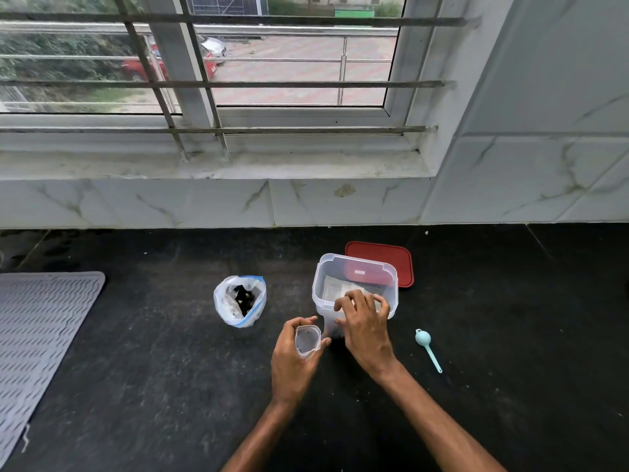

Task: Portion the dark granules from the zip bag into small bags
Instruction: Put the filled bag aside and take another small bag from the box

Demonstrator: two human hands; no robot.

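Note:
The zip bag (240, 301) stands open on the black counter, with dark granules showing in its mouth. My left hand (292, 359) grips a small clear bag (307, 340) held upright with its mouth open. My right hand (366, 323) lies over the near rim of a clear plastic box (354, 267), its fingers curled on a small clear bag (332, 327) that hangs down the box's front with dark grains at its bottom. Flat clear bags lie inside the box.
A red lid (401, 258) lies behind the box. A light blue scoop (428, 347) rests on the counter to the right of my right hand. A grey ribbed mat (37, 321) covers the counter's left side. The tiled wall and window sill rise behind.

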